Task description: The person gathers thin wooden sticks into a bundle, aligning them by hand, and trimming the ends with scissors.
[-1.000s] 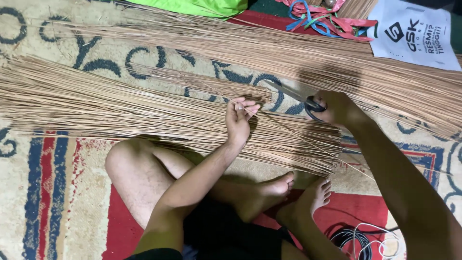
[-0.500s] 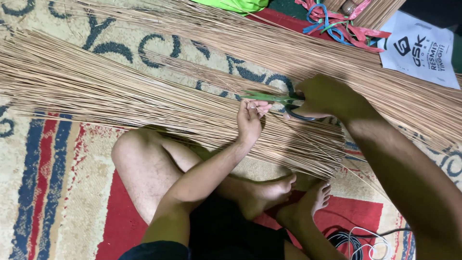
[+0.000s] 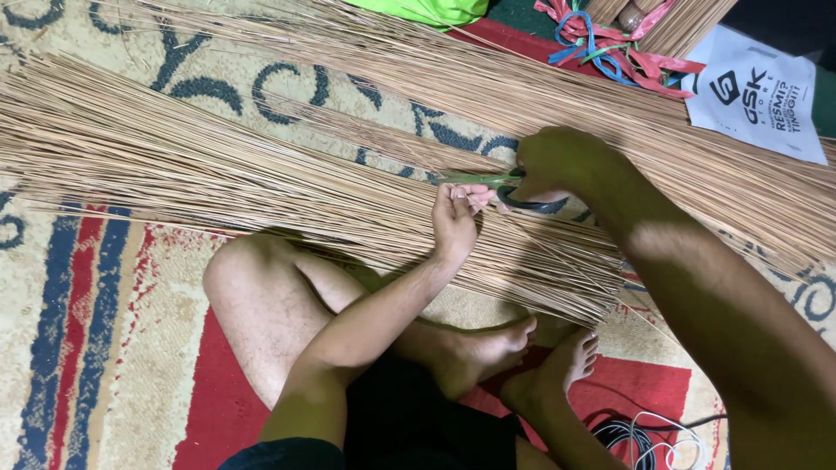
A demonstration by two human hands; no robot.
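Hundreds of thin, stiff, light palm-leaf ribs [image 3: 261, 174] lie fanned across my knee; my left hand [image 3: 455, 218] pinches a few near their ends while my right hand [image 3: 557, 165] grips green-bladed scissors [image 3: 496, 184] beside it.

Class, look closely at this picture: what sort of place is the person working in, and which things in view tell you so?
Probably a home floor used for handcraft: a patterned carpet, long bundles of thin dry sticks spread across it, and the person sitting cross-legged, right hand holding scissors.

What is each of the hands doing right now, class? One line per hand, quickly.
Left hand: closed, pinching thin sticks between its fingertips.
Right hand: closed around the scissors, which have green blades and dark handles.
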